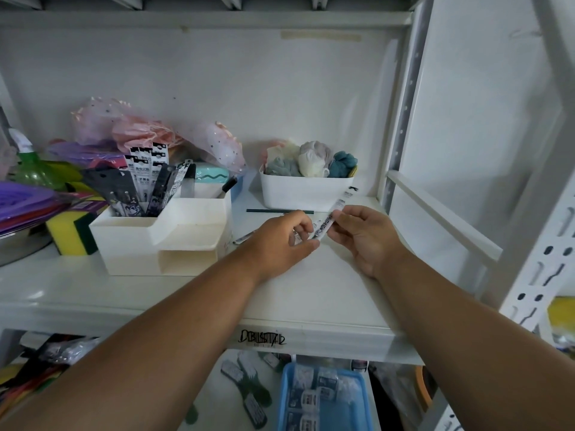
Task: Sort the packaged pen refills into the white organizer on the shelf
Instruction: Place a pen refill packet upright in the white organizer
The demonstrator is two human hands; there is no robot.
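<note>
A long white packaged pen refill point(334, 211) slants up to the right above the shelf. My left hand point(281, 241) pinches its lower end, and my right hand point(361, 234) pinches its middle between thumb and fingers. To the left stands the white organizer point(130, 241). Its tall back compartment holds several upright refill packs point(149, 178), some white and some black. The organizer's lower front tray and slot look empty. Another pen or refill point(244, 237) lies on the shelf, partly hidden behind my left hand.
A white bin point(305, 191) of bundled cloths stands at the back right, with a dark pencil point(280, 210) lying before it. Sponges point(73, 228), purple folders and pink mesh bags crowd the left. The white upright of the rack point(401, 119) stands at right. Below the shelf sits a blue tray point(284, 396).
</note>
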